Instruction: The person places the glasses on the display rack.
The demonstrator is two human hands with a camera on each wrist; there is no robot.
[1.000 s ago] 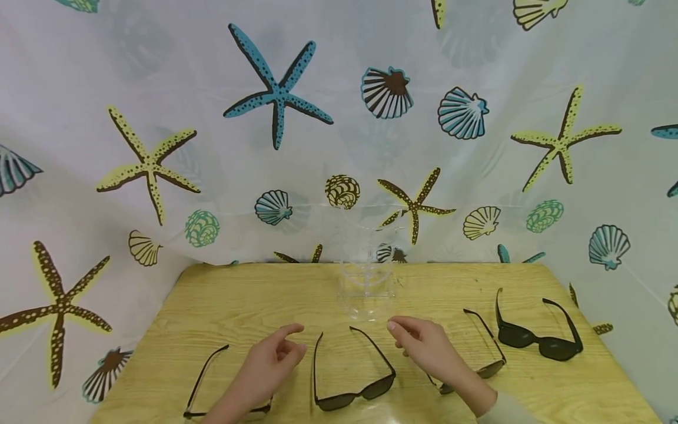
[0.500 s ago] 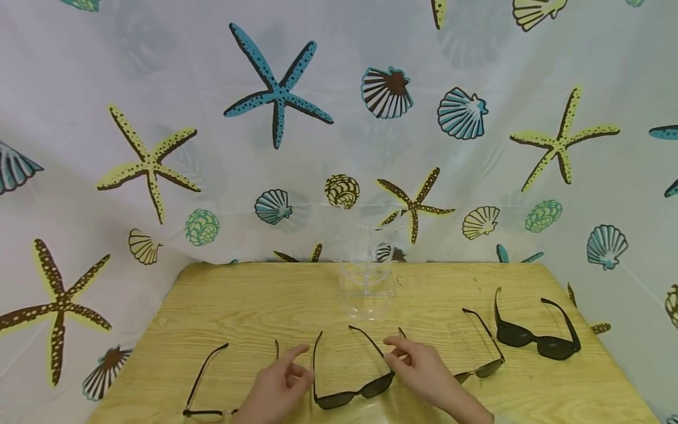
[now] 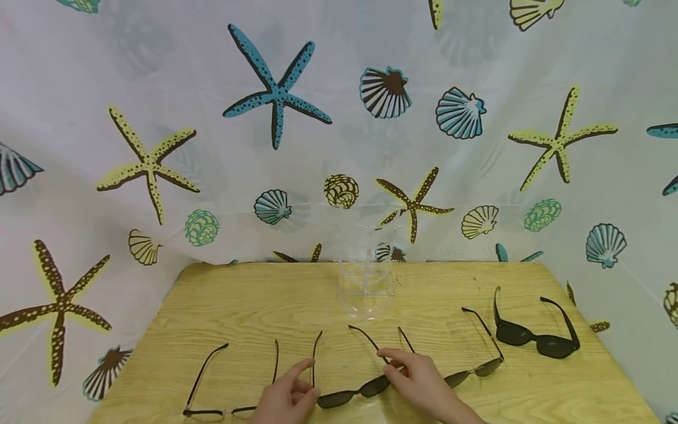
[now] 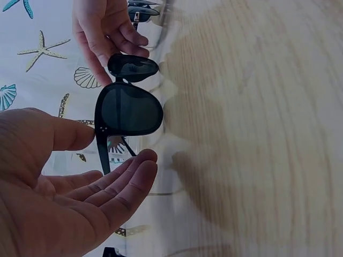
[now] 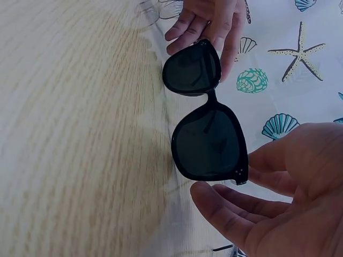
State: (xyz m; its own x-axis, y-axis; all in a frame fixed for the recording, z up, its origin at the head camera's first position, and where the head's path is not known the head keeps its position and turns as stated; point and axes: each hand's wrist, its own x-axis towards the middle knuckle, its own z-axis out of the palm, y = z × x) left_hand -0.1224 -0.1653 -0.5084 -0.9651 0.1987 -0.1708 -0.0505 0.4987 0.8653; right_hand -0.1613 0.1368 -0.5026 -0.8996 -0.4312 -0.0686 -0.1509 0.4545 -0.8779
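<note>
Black sunglasses (image 3: 337,398) lie in the middle of the front row, temples unfolded toward the back. At their left end is my left hand (image 3: 288,394); in the left wrist view its thumb (image 4: 75,134) meets the frame corner, and the other fingers bend loosely near the temple, with a gap left. My right hand (image 3: 421,383) reaches the other end. Its thumb and fingers (image 5: 220,211) stand apart on either side of the hinge corner in the right wrist view. The right hand hides part of the right lens and hinge in the head view.
Thin-framed glasses (image 3: 203,411) lie to the left. Metal-bridged sunglasses (image 3: 488,367) and thicker black sunglasses (image 3: 556,346) lie to the right. A clear plastic stand (image 3: 365,288) is at the back of the wooden table (image 3: 254,294), before a seashell-patterned curtain (image 3: 318,141).
Both hands have moved down toward the front edge, closing in on the two ends of the middle sunglasses. All the glasses have stayed in place.
</note>
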